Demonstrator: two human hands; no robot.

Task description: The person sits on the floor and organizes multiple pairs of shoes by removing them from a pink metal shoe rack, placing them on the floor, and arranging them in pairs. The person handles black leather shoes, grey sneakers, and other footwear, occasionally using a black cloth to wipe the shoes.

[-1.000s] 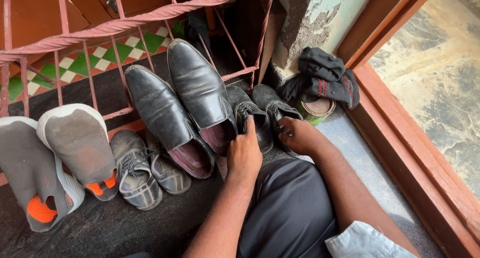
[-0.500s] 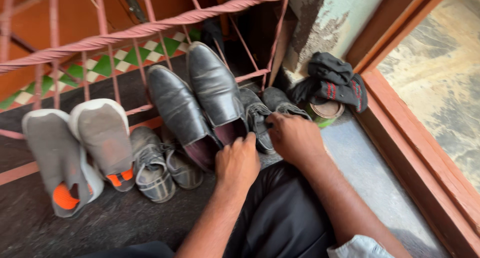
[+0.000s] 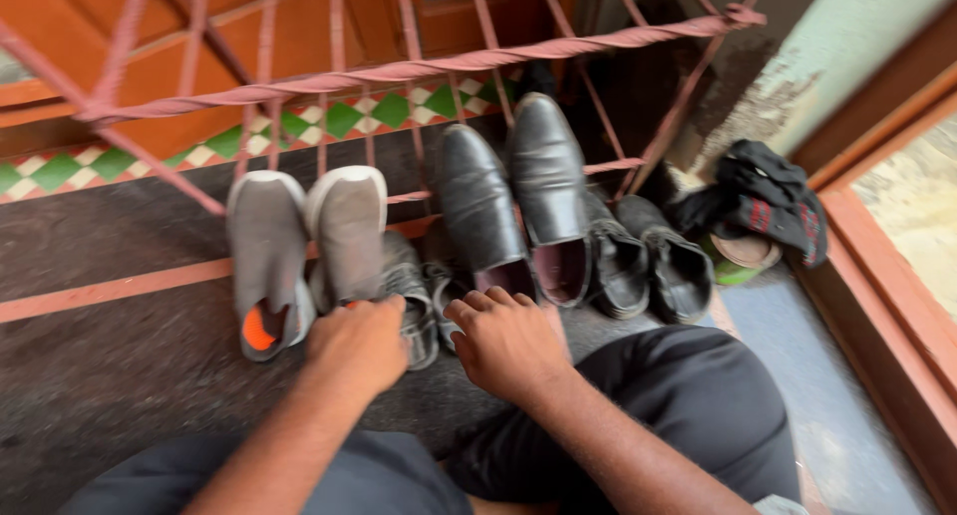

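My left hand (image 3: 357, 343) lies with curled fingers on the heel of a small grey lace-up shoe (image 3: 407, 288); whether it grips the shoe is hidden. My right hand (image 3: 506, 338) has its fingers spread, the tips at the heel of the second small grey shoe (image 3: 445, 288) and just below a pair of large black slip-on shoes (image 3: 513, 201). Both small shoes sit on the dark floor between the black pair and two grey sneakers (image 3: 304, 241).
The sneakers lean soles-out against a pink metal railing (image 3: 399, 71). To the right stand two small black lace-up shoes (image 3: 648, 266), then a green tin (image 3: 740, 259) under dark socks (image 3: 773, 198). A wooden door frame (image 3: 887, 286) runs along the right. My dark-trousered knees fill the bottom.
Both hands have moved left, away from the small black lace-up shoes and over to the small grey shoes. The camera view has swung left as well.
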